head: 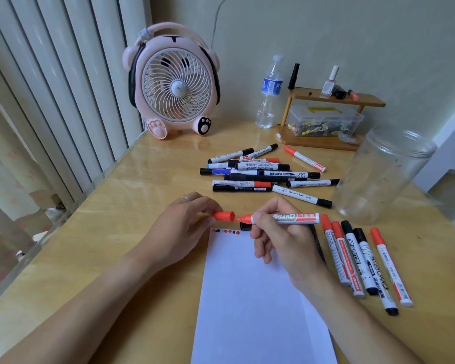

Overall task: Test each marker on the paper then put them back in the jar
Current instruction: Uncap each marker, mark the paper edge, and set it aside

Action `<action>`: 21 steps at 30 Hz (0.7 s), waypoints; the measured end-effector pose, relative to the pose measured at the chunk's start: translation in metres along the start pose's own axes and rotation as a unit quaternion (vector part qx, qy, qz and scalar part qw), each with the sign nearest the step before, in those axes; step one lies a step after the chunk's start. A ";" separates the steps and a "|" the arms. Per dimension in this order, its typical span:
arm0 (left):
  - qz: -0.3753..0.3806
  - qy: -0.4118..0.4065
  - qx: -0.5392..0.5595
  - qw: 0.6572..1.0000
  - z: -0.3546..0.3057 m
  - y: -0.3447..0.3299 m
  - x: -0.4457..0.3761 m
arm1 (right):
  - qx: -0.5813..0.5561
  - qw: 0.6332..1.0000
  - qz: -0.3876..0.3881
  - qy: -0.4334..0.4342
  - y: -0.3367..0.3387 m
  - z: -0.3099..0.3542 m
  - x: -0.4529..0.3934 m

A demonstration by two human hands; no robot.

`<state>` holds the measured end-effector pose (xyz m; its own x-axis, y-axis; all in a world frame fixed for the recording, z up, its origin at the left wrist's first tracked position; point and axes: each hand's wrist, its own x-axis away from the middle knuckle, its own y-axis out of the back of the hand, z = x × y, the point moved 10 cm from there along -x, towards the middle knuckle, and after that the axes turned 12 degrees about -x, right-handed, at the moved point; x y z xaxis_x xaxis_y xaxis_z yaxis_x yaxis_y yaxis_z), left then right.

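My right hand [281, 240] grips a red whiteboard marker [297, 218] held level above the top of the white paper [250, 298], its bare tip pointing left. My left hand [184, 224] pinches the red cap [223, 216] just off the tip, a small gap between them. Several small red and black test marks [226, 231] run along the paper's top edge. A pile of markers [260, 172] lies behind the hands. A row of several markers [365, 261] lies right of the paper. The clear jar [384, 174] stands empty at the right.
A pink fan [174, 82] stands at the back left, a water bottle [269, 93] beside it. A small wooden shelf [334, 98] with bottles and a clear box sits at the back right. The table edge runs along the left by the curtain.
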<state>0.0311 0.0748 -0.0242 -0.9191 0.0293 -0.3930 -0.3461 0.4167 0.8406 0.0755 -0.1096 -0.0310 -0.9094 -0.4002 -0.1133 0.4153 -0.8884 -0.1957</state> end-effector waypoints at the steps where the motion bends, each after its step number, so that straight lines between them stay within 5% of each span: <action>1: 0.000 -0.001 0.005 1.000 -0.001 -0.001 0.000 | 0.000 1.000 0.004 -0.001 -0.001 0.000 0.000; 8: 0.006 -0.067 0.034 0.997 -0.028 0.000 0.004 | 0.032 0.995 0.090 -0.013 -0.019 -0.004 0.001; 14: 0.009 -0.052 0.092 0.994 -0.027 0.000 0.005 | -0.105 0.983 0.111 -0.098 -0.021 -0.015 0.003; 18: 0.043 -0.092 0.063 0.993 -0.036 -0.009 0.007 | -0.092 0.990 0.069 -0.088 -0.007 -0.011 -0.002; 21: 0.041 -0.086 0.044 0.994 -0.025 -0.008 0.005 | -0.050 0.987 0.107 -0.105 0.000 -0.001 -0.003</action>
<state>0.0240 0.0487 -0.0234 -0.8948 0.2181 -0.3895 -0.2472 0.4846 0.8391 0.0787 -0.1078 -0.0320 -0.7810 -0.6232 0.0398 0.5886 -0.7560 -0.2864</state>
